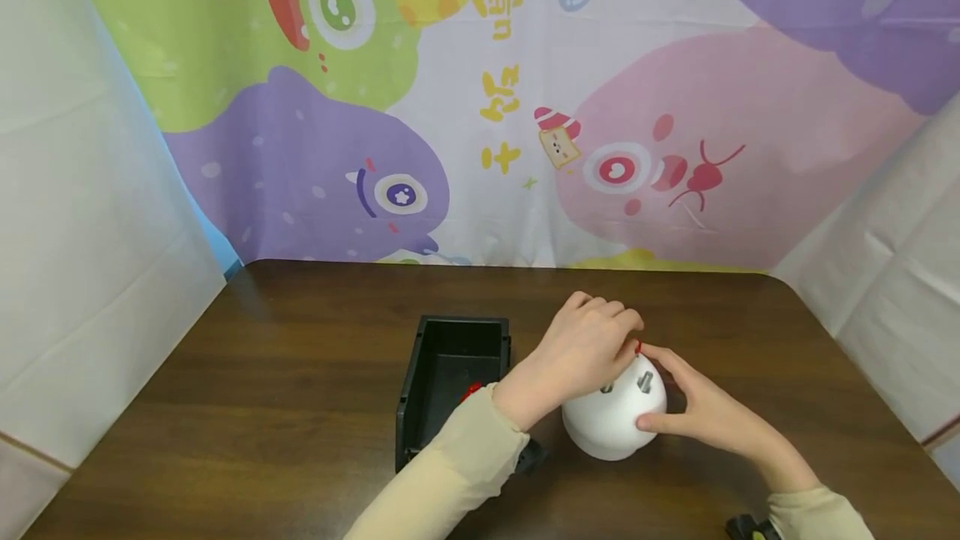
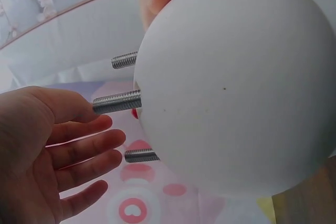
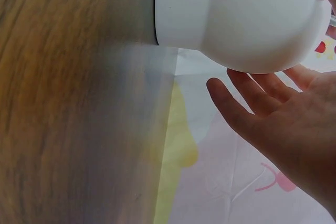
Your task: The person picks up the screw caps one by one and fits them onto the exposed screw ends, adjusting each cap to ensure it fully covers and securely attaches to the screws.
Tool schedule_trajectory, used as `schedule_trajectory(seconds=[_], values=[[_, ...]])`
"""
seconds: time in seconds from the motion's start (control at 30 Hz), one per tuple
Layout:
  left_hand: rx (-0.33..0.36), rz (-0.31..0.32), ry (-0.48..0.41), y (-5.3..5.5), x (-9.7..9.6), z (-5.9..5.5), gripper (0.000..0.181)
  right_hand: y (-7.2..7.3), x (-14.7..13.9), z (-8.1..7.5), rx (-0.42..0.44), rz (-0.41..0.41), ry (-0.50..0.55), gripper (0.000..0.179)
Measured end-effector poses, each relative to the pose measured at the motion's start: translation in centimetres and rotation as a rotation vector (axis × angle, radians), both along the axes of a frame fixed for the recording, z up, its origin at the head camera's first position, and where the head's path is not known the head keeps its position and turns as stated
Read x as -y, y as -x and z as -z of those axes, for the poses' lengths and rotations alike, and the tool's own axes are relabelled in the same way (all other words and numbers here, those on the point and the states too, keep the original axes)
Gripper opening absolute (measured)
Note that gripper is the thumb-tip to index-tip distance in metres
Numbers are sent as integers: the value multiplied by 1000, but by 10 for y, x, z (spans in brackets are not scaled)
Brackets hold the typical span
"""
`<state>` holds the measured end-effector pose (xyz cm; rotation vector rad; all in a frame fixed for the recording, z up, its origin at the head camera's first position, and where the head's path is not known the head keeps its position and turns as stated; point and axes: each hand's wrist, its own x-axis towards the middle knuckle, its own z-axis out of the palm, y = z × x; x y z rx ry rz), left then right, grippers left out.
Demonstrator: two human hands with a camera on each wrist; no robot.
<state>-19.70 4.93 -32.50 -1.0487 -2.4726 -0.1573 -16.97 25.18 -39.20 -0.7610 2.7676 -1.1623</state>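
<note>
One sleeve [image 1: 450,473] partly hides the bin [image 1: 464,337] near the dome [image 1: 600,427].

Left fingers [image 2: 89,148] loosely parted (right fingers [image 3: 232,104] spread from thumb [image 1: 662,422])

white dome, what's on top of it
Three metal bolts stick up from the white dome, and a bit of red shows near the left hand. That hand covers part of the top, so more may be hidden.
</note>
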Motion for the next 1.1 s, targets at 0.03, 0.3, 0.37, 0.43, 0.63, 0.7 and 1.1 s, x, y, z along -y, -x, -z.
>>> schedule_trajectory(seconds=[0.03, 0.3, 0.37, 0.43, 0.63, 0.7, 1.1], values=[[-8, 3, -8, -2, 2, 1, 17, 0, 0, 0, 1, -3, 2, 79], [-28, 33, -73, -10, 15, 11, 13, -1, -3, 5, 12, 7, 3, 78], [-21, 33, -83, -11, 18, 12, 14, 0, -3, 5, 12, 7, 4, 78], [-20, 32, -97, -12, 23, 12, 14, 0, -3, 5, 17, 9, 9, 78], [-30, 37, -127, -15, 36, 12, 13, 1, -2, 5, 21, 7, 13, 79], [-41, 40, -131, -16, 41, 13, 13, 1, -2, 5, 15, 8, 6, 79], [-56, 21, -173, -13, 62, 16, 10, 3, -2, 7, 8, 36, 7, 81]])
